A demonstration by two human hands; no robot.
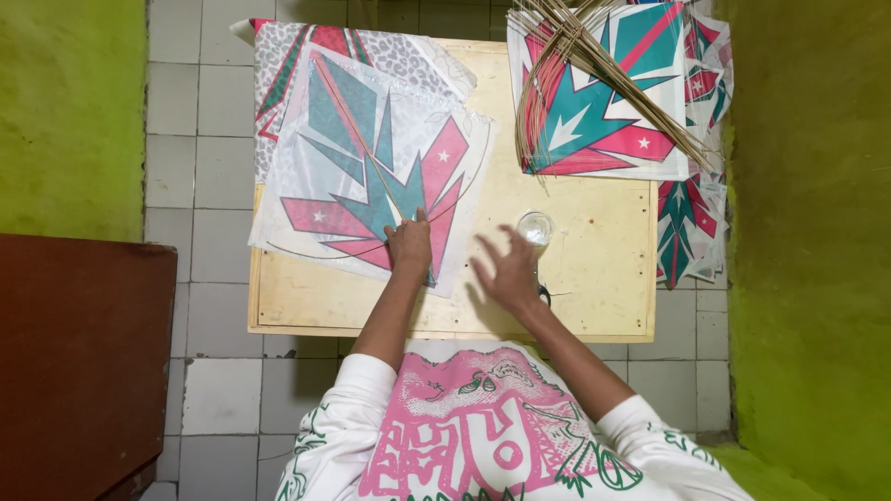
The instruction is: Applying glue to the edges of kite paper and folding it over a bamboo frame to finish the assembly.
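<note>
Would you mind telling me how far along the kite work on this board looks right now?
Done: none looks finished. In hand: the left hand presses a thin stick onto the top printed sheet, while the right hand hovers open near a small clear cup. Left: a bundle of sticks lies on another stack of sheets.

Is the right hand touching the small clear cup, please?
No, the right hand hovers open just short of the cup.

A small home kite-making workshop: a low wooden board (594,278) holds printed kite sheets (371,186) and thin bamboo sticks (594,65), between green walls (807,232) on tiled floor (200,186).
</note>
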